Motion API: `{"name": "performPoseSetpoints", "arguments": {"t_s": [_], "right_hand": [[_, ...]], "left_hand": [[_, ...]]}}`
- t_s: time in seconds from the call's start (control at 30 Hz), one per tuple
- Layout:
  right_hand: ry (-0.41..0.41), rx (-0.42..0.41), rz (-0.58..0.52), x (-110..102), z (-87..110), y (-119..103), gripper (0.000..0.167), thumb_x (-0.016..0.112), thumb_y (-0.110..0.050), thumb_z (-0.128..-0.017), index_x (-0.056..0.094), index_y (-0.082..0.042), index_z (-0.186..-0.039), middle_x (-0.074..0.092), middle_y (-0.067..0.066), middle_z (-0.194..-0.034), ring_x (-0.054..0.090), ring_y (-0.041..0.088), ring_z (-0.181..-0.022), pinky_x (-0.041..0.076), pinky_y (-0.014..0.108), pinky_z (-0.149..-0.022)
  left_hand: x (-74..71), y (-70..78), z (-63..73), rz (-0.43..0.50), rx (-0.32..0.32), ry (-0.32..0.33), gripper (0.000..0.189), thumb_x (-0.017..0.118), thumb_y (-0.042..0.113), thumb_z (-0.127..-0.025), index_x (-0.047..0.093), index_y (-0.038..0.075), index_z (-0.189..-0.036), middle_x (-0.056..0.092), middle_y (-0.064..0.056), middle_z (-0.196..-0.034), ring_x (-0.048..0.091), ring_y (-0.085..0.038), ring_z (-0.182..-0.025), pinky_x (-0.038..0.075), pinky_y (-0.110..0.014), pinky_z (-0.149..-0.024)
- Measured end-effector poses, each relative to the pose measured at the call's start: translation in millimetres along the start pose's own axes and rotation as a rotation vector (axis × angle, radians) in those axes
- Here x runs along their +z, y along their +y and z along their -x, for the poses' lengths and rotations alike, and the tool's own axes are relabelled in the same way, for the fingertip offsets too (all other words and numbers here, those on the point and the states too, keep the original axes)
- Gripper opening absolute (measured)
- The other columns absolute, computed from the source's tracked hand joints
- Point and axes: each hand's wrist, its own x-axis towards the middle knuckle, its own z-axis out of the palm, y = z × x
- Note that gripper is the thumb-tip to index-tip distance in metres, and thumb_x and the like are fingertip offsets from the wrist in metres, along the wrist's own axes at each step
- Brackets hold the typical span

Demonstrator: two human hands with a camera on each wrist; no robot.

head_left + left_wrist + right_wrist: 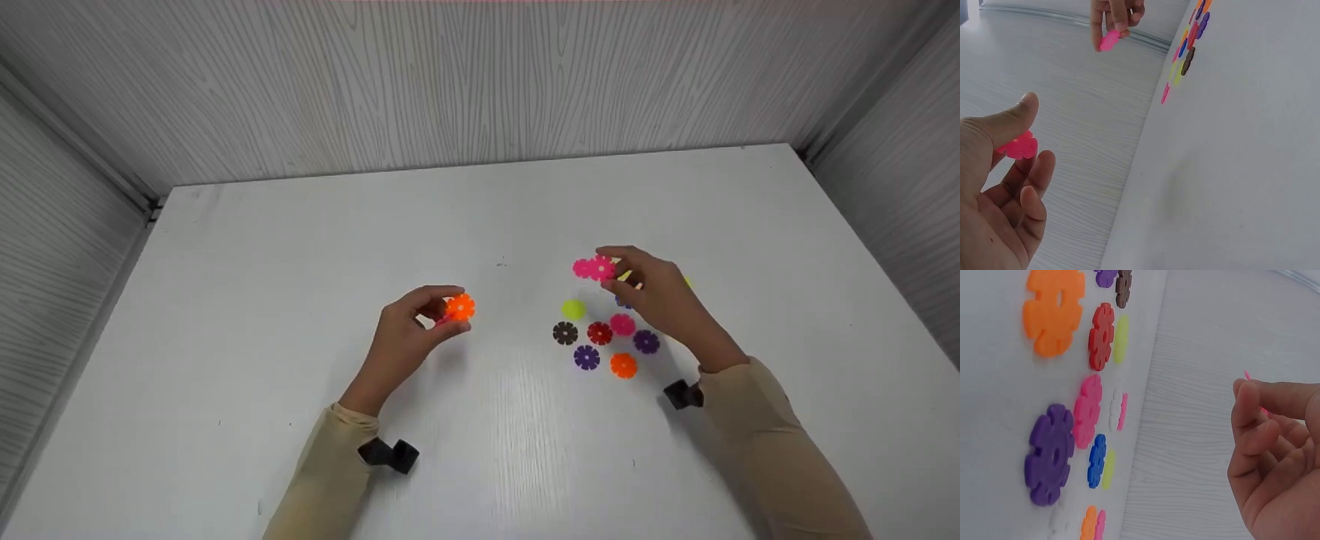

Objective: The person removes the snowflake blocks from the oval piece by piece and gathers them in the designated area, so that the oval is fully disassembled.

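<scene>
My left hand [409,330] pinches an orange notched disc [461,307] between thumb and fingers, above the table. A pink notched disc [1021,147] is in the same grip, against the orange one; how they join is hidden. My right hand [656,292] pinches another pink notched disc [601,268] by its edge, raised over the far side of a group of discs. Just left of it in the head view shows a further pink disc [581,268], which seems to lie on the table.
Loose notched discs lie flat below my right hand: yellow [574,309], brown [565,333], red [599,333], pink [622,325], orange [623,365], purple [586,358] and blue [1096,461]. The white table [300,247] ends at a wood-grain panel [465,82] behind.
</scene>
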Motion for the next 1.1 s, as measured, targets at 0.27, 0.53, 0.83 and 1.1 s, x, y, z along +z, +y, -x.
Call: {"name": "performPoseSetpoints", "arguments": {"t_s": [0.27, 0.53, 0.83, 1.1], "right_hand": [[-0.042, 0.067, -0.039, 14.3, -17.5, -2.3, 0.044, 0.066, -0.014, -0.091, 0.054, -0.013, -0.133, 0.066, 0.013, -0.102, 0.065, 0.029, -0.081, 0.049, 0.020, -0.063], [-0.118, 0.189, 0.047, 27.7, -38.3, -1.8, 0.040, 0.067, -0.023, -0.091, 0.057, -0.016, -0.128, 0.059, 0.009, -0.100, 0.051, 0.022, -0.081, 0.045, 0.027, -0.065], [-0.174, 0.272, 0.116, 33.4, -55.6, -4.4, 0.041, 0.067, -0.024, -0.089, 0.057, -0.020, -0.129, 0.060, 0.013, -0.118, 0.055, 0.028, -0.103, 0.050, 0.038, -0.080], [-0.225, 0.300, 0.143, 37.4, -61.4, -1.7, 0.042, 0.067, -0.023, -0.089, 0.058, -0.020, -0.130, 0.055, 0.014, -0.136, 0.055, 0.031, -0.110, 0.048, 0.043, -0.088]], "left_hand": [[-0.4, 1.5, 0.0, -0.030, -0.018, -0.034, 0.038, 0.080, 0.024, -0.079, 0.069, 0.023, -0.115, 0.062, 0.000, -0.091, 0.053, -0.015, -0.086, 0.040, -0.023, -0.065], [-1.8, 1.0, -0.2, -0.047, -0.017, -0.020, 0.038, 0.081, 0.021, -0.078, 0.070, 0.022, -0.115, 0.062, 0.000, -0.089, 0.053, -0.015, -0.085, 0.041, -0.023, -0.067], [-2.6, -0.2, 0.2, -0.045, -0.036, -0.019, 0.039, 0.081, 0.022, -0.077, 0.070, 0.023, -0.114, 0.061, 0.001, -0.087, 0.053, -0.015, -0.083, 0.041, -0.022, -0.066], [-2.8, -0.6, -0.3, -0.045, -0.035, -0.027, 0.039, 0.081, 0.023, -0.077, 0.070, 0.023, -0.114, 0.060, 0.000, -0.087, 0.052, -0.015, -0.082, 0.041, -0.023, -0.067]]}}
